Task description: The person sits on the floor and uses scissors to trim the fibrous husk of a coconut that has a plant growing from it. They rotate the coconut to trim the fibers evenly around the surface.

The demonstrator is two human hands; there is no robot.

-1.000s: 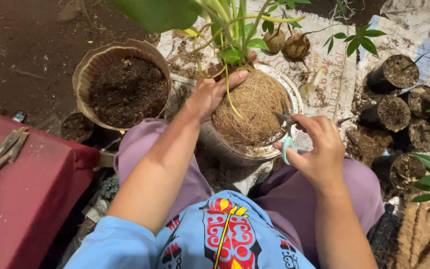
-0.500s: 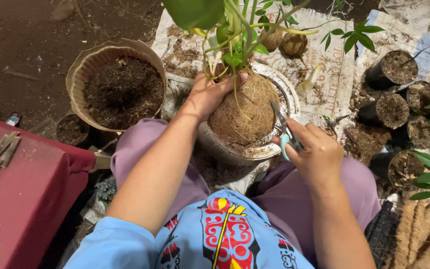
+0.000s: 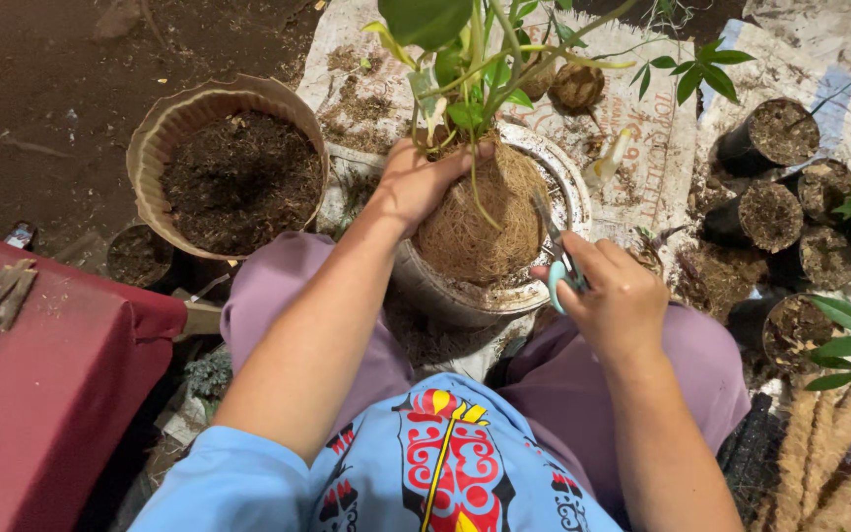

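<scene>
Head view: my left hand (image 3: 416,182) gripped the root ball (image 3: 475,222), my right hand (image 3: 613,300) clasped scissors (image 3: 556,258) mid-trim; next cut, I judged, needed blades against the fibres.

Printed sack (image 3: 657,158) spread flat on the ground, upper middle to upper right of frame: off-white woven cloth, faded reddish lettering, soil-stained. Second sack (image 3: 839,108) at upper right, white with a pale blue stripe.
</scene>
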